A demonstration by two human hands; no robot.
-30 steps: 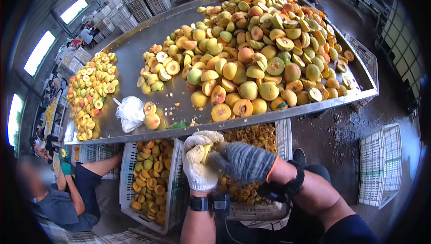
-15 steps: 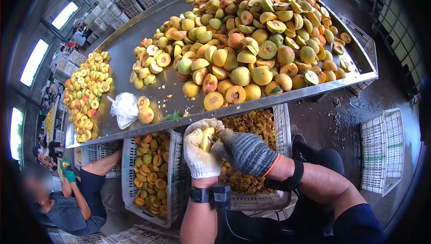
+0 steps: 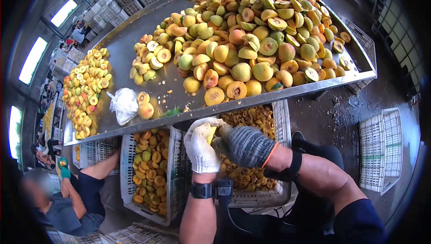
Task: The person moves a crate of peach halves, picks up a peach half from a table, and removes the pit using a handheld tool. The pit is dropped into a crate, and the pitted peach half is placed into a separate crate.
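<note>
In a white glove, my left hand (image 3: 200, 149) is closed around a yellow peach half (image 3: 211, 135), mostly covered by the fingers. My right hand (image 3: 249, 146), in a grey striped glove, is closed and pressed up against that fruit; whatever its fingers grip is hidden. Both hands are just off the near edge of a metal table (image 3: 179, 117), above a crate (image 3: 282, 129) of brown-orange pits and scraps (image 3: 253, 120). To the left, another crate (image 3: 127, 172) contains peach halves (image 3: 151, 172). A large heap of halved peaches (image 3: 242, 71) covers much of the table.
A smaller peach pile (image 3: 85, 95), a white plastic bag (image 3: 124, 105) and two peach pieces (image 3: 144, 108) lie on the table's left part. A co-worker (image 3: 72, 203) in green gloves sits at lower left. White crates (image 3: 381, 149) stand on the wet floor at right.
My right hand has turned slightly against the peach half, and less of the fruit's cut face shows. The left hand still holds it. The view has shifted a little.
</note>
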